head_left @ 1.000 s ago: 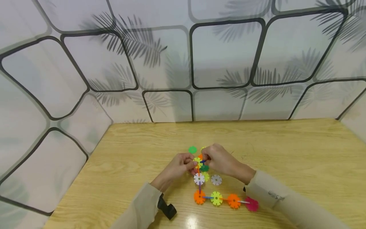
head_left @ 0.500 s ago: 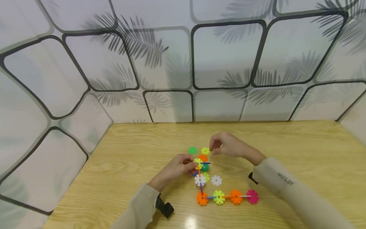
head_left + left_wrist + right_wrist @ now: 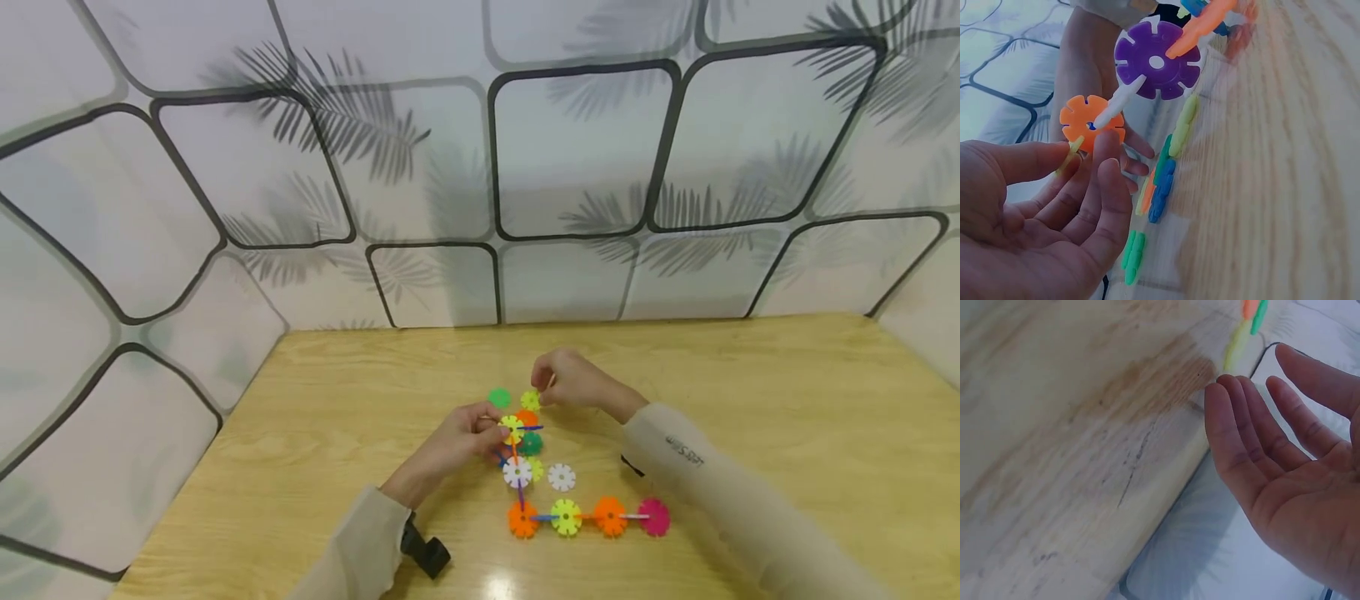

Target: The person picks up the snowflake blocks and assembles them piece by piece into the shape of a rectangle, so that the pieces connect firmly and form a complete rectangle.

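In the head view my left hand [image 3: 459, 443] pinches the yellow notched plastic disc [image 3: 512, 430] at the far end of a chain of interlocking discs. A blue disc [image 3: 530, 427], seen edge-on, sticks out from its right side. Down the chain come a white disc [image 3: 517, 472] and an orange corner disc [image 3: 522, 519], and a row runs right to a magenta disc [image 3: 654, 517]. The left wrist view shows thumb and fingers on the yellow disc's edge [image 3: 1071, 155]. My right hand [image 3: 1285, 450], thumb apart from its bent fingers, is at a loose yellow disc [image 3: 530, 401]; contact is unclear.
Loose discs lie around the chain's far end: light green [image 3: 499, 398], orange [image 3: 527, 419], dark green [image 3: 531, 443] and white [image 3: 562, 477]. The wooden table [image 3: 735, 400] meets a patterned wall [image 3: 570, 275] at the back.
My right hand has let go of the blue disc on the chain and moved back to the loose yellow disc. My left hand still pinches the chain's end; the view has shifted slightly.
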